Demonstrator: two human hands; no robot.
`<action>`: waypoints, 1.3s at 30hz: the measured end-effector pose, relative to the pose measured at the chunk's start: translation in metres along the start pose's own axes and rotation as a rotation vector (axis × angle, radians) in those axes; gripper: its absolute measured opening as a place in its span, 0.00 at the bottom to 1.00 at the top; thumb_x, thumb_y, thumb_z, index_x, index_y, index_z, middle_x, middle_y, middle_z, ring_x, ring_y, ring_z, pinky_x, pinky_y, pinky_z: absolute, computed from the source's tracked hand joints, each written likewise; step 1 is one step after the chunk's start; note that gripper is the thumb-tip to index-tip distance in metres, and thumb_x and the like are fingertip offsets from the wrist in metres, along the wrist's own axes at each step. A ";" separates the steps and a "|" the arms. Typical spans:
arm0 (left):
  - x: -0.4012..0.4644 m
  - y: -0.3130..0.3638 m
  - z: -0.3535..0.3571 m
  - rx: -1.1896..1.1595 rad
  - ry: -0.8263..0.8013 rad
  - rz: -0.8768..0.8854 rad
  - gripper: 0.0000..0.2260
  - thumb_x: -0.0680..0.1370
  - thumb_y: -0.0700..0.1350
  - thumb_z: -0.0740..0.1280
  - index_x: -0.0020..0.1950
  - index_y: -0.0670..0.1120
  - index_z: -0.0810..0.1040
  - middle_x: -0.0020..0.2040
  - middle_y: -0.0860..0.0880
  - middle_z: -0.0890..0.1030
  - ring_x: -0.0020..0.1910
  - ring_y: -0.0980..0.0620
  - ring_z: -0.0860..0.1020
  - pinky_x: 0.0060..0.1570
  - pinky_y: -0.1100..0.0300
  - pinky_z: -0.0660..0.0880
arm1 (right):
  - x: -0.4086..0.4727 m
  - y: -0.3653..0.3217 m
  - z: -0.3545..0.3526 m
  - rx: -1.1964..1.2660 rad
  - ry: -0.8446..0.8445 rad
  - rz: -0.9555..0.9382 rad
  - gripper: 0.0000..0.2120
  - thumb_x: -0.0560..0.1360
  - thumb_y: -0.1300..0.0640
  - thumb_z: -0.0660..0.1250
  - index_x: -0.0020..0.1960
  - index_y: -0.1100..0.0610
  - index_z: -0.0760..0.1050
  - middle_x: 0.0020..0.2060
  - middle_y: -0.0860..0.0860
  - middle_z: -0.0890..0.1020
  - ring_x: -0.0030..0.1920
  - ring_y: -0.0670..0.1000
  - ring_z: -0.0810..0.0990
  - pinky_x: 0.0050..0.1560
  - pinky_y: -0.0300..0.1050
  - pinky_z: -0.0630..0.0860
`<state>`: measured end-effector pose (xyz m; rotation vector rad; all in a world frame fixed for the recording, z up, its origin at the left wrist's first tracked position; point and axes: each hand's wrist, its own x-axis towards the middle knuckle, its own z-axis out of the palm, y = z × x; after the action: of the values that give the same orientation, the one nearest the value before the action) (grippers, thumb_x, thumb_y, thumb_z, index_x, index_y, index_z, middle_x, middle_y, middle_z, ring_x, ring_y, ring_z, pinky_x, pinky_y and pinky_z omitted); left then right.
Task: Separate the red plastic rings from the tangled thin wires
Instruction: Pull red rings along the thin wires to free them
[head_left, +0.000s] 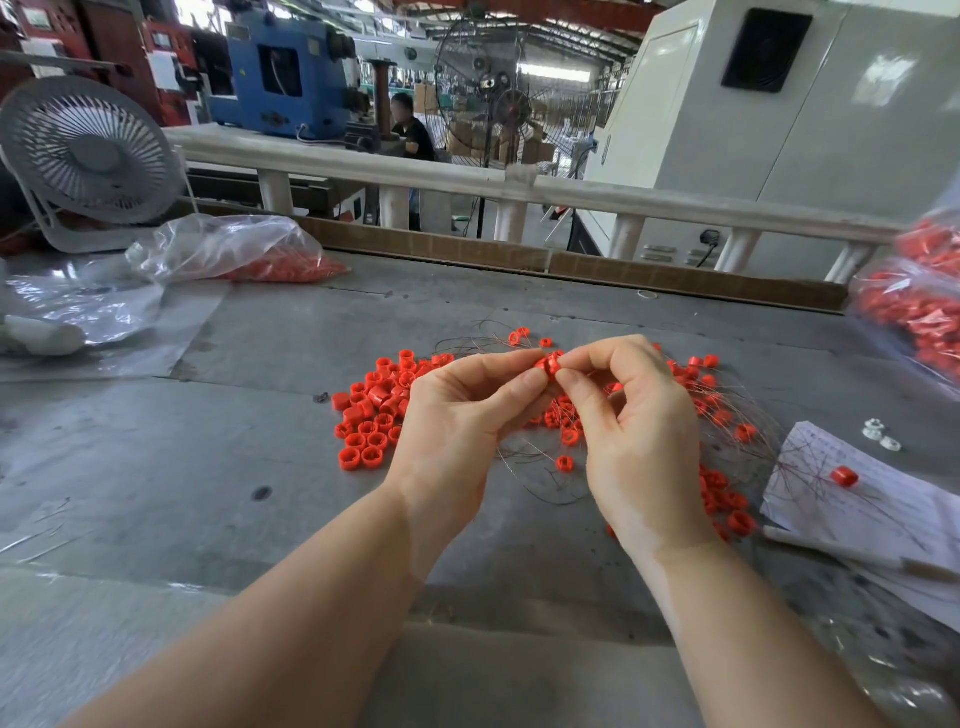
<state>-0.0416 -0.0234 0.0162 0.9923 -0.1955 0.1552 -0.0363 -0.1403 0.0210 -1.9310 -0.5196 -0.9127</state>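
Both hands meet above the grey table (208, 467) and pinch one red plastic ring (548, 364) between their fingertips. My left hand (467, 410) grips it from the left, my right hand (628, 410) from the right. Left of the hands lies a pile of loose red rings (371, 415) with no wires in it. Under and to the right of the hands, thin brown wires (540, 467) are tangled with more red rings (719, 493). Where the wire runs at the held ring is hidden by my fingers.
A sheet of written paper (872, 499) with one red ring (843, 476) and wire strands lies at the right. Clear bags of red rings sit at back left (244, 254) and at the right edge (919, 312). A small white fan (88, 150) stands at the far left corner.
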 end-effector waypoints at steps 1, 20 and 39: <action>0.000 0.000 0.000 0.008 0.000 0.005 0.07 0.64 0.38 0.70 0.39 0.45 0.85 0.39 0.46 0.85 0.41 0.53 0.84 0.40 0.66 0.78 | 0.000 0.000 0.000 -0.016 0.006 -0.017 0.02 0.72 0.65 0.68 0.42 0.60 0.78 0.39 0.48 0.77 0.42 0.42 0.74 0.45 0.25 0.66; 0.001 -0.002 -0.001 0.021 0.005 0.012 0.07 0.64 0.39 0.70 0.38 0.45 0.85 0.39 0.46 0.85 0.40 0.53 0.84 0.40 0.66 0.78 | -0.001 0.000 -0.004 -0.145 -0.009 -0.151 0.02 0.73 0.66 0.68 0.41 0.63 0.79 0.39 0.53 0.79 0.42 0.52 0.77 0.42 0.46 0.75; 0.000 -0.004 -0.001 0.067 0.017 0.031 0.07 0.65 0.38 0.70 0.39 0.46 0.85 0.39 0.46 0.85 0.39 0.54 0.83 0.39 0.67 0.77 | -0.002 0.001 -0.002 -0.166 -0.008 -0.125 0.03 0.73 0.63 0.67 0.42 0.62 0.79 0.39 0.52 0.79 0.42 0.53 0.77 0.43 0.45 0.74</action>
<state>-0.0407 -0.0245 0.0126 1.0548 -0.1909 0.1995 -0.0374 -0.1423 0.0194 -2.0701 -0.5911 -1.0561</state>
